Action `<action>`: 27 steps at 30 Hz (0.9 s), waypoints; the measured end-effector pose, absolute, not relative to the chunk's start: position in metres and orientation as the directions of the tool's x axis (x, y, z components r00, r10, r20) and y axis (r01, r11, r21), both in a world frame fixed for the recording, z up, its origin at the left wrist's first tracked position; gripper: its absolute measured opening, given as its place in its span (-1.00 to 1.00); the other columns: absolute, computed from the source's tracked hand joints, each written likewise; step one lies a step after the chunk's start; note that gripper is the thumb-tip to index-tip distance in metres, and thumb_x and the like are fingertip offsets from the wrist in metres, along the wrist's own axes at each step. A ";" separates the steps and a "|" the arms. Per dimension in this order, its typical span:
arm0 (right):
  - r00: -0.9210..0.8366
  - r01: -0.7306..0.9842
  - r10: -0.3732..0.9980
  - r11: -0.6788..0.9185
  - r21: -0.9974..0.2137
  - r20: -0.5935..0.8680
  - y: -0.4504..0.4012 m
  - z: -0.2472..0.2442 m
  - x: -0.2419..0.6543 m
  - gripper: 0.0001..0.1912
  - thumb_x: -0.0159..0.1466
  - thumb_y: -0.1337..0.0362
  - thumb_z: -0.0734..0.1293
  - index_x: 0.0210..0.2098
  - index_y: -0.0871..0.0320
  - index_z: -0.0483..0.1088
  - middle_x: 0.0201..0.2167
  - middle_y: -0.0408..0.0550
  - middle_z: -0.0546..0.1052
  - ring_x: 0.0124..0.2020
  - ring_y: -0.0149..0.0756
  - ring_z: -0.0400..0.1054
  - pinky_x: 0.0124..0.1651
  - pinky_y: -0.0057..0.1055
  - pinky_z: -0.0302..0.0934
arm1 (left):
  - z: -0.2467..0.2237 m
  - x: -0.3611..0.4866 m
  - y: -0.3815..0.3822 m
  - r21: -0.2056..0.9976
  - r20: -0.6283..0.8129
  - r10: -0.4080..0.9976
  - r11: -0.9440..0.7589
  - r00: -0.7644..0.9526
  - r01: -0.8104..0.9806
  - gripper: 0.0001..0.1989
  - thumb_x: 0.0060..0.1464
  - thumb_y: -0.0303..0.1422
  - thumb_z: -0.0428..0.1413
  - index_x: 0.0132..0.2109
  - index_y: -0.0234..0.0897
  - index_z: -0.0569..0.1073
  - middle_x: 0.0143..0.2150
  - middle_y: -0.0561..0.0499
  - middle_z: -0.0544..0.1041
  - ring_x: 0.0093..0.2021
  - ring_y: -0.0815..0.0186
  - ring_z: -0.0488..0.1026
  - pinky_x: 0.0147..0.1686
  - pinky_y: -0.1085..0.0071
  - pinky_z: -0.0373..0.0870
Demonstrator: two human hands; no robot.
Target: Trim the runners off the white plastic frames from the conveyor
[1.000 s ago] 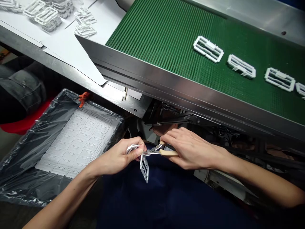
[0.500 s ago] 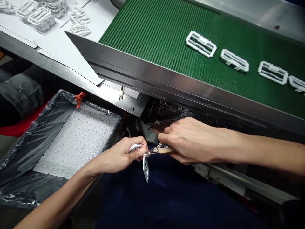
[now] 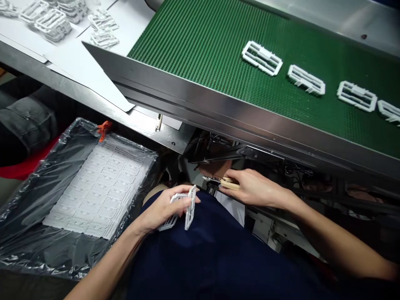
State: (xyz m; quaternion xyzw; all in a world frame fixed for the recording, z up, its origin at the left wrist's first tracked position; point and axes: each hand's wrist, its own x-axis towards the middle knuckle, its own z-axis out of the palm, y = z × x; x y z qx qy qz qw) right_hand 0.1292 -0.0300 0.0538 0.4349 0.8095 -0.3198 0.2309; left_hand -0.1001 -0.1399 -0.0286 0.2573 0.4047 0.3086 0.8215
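Note:
White slotted plastic frames [image 3: 190, 208] are in my left hand [image 3: 165, 208], held above dark blue cloth; one stands nearly upright past my thumb and another hangs lower behind the fingers. My right hand [image 3: 254, 187] grips small pliers [image 3: 230, 183] by their pale yellow handles. The pliers' metal tips point left, apart from the frames. Several similar white frames [image 3: 261, 58] lie in a row on the green ribbed conveyor belt [image 3: 193, 46].
A plastic-lined bin [image 3: 18, 246] at the left holds flat white parts [image 3: 93, 187], with an orange clamp [image 3: 103, 130] on its rim. White frames are piled [image 3: 53, 25] on the metal table [image 3: 125, 121] at upper left. Another person's leg [image 3: 28, 112] is beside the bin.
My right hand has moved right with the pliers, whose tips have left the frame. My left hand has tilted the frames, so more of them shows.

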 end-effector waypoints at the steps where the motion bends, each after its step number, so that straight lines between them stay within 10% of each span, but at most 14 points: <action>1: -0.525 0.850 0.587 0.389 -0.354 -0.616 -0.034 0.051 0.130 -0.78 0.23 0.10 0.21 -0.32 0.12 0.31 -0.48 -0.12 0.45 -0.52 -0.36 0.30 -0.48 -0.48 0.01 | -0.032 -0.099 -0.141 0.602 -0.526 0.707 0.702 0.472 -0.380 -0.56 0.08 -0.14 0.10 0.04 -0.30 0.39 -0.13 -0.15 0.48 -0.40 0.37 0.35 -0.46 0.52 0.27; 7: -0.624 0.761 0.668 0.401 -0.510 -0.406 -0.049 0.039 0.123 -0.83 0.22 0.21 0.22 -0.22 0.15 0.28 -0.33 -0.08 0.44 -0.34 -0.35 0.30 -0.29 -0.44 0.12 | -0.041 -0.100 -0.144 0.327 -0.508 0.714 0.677 0.482 -0.659 -0.45 0.12 -0.03 -0.03 0.15 -0.26 0.31 -0.32 -0.08 0.46 -0.52 0.42 0.32 -0.56 0.56 0.31; 27: -0.741 0.668 0.601 0.622 -0.408 -0.298 -0.046 0.038 0.108 -0.77 0.21 0.19 0.22 -0.18 0.16 0.30 -0.37 -0.07 0.41 -0.35 -0.31 0.27 -0.28 -0.40 0.10 | -0.043 -0.102 -0.148 0.448 -0.456 0.773 0.627 0.441 -0.637 -0.50 0.02 0.01 0.07 -0.14 -0.37 0.43 -0.40 -0.11 0.47 -0.54 0.39 0.32 -0.59 0.54 0.29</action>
